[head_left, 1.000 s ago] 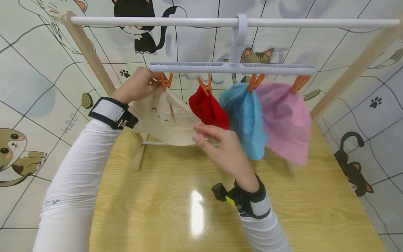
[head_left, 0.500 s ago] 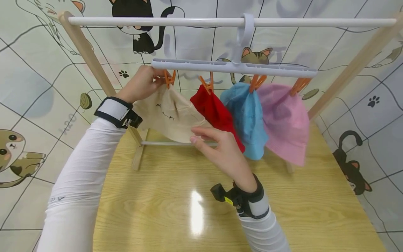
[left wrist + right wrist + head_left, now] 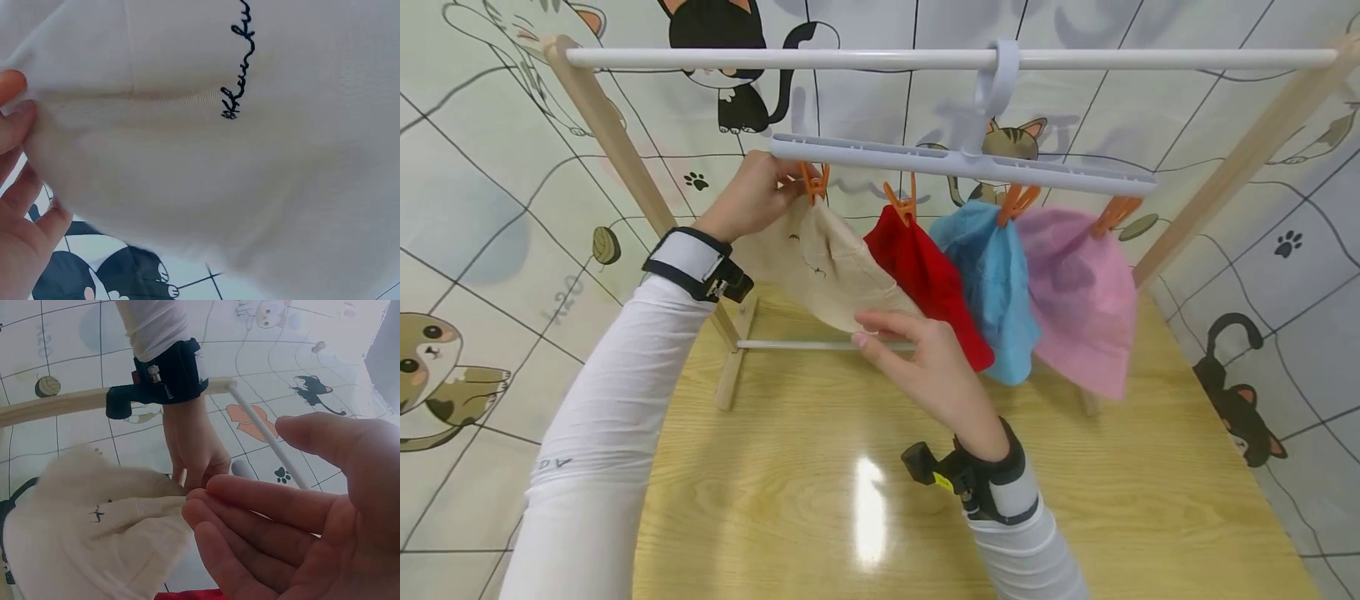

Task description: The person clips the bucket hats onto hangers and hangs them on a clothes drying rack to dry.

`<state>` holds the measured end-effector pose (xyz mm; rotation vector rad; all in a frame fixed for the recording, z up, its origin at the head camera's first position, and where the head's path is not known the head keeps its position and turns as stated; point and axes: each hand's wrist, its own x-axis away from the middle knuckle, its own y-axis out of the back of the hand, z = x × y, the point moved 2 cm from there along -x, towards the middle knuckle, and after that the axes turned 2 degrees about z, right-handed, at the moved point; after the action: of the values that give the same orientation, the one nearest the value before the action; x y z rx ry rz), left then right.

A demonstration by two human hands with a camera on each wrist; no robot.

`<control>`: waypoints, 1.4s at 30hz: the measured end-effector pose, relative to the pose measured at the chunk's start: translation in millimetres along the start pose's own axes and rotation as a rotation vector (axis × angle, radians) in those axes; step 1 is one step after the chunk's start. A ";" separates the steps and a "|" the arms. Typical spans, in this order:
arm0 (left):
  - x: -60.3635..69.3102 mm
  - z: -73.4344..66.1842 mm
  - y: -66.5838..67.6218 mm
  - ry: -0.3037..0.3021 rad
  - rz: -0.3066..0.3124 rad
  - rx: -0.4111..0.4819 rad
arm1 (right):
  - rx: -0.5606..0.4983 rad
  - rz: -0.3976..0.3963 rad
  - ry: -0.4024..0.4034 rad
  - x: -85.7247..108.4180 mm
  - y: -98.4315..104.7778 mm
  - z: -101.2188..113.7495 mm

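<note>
In the head view my left hand point(image 3: 763, 193) is at the hanger's left end, fingers pinching the leftmost orange clip point(image 3: 816, 183). From that clip hangs a cream bucket hat point(image 3: 831, 267) with dark stitched lettering. The left wrist view shows the cream fabric point(image 3: 187, 169) close up, my thumb at its edge. My right hand point(image 3: 928, 367) is held below the cream hat's lower brim, fingers extended and nothing in them; whether they touch the brim cannot be told. Its palm shows in the right wrist view. Farther right hang red point(image 3: 936, 287), light blue point(image 3: 992, 292) and pink point(image 3: 1075, 300) hats.
A white hanger point(image 3: 962, 162) hooks over the white rod point(image 3: 775, 58) of a wooden-legged rack point(image 3: 617, 142). Its bar tilts down to the right. Below is a glossy wooden table point(image 3: 790, 483). Cat-print sheeting point(image 3: 475, 208) covers the walls behind.
The left hand, clip and cream hat have shifted right. The hanger's hook has slid right along the rod, its bar tilting with the left end higher. The right hand has barely moved.
</note>
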<state>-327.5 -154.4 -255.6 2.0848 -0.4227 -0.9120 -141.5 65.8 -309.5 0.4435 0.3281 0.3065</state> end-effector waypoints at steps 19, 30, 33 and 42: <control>9.1 5.1 7.5 0.056 0.004 -0.076 | 0.048 0.032 0.002 0.3 -5.7 -4.4; 18.0 13.6 13.8 0.073 -0.011 -0.082 | 0.035 0.030 0.020 2.2 -7.8 -6.4; 20.6 15.9 15.8 0.086 -0.010 -0.089 | 0.052 0.028 0.024 2.3 -8.7 -6.7; 28.0 21.5 20.6 0.121 -0.019 -0.084 | 0.092 0.030 0.012 6.0 -9.7 -8.5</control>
<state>-323.8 -194.7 -261.4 2.0573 -0.2963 -0.7959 -137.2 62.7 -322.7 0.5380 0.3485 0.3246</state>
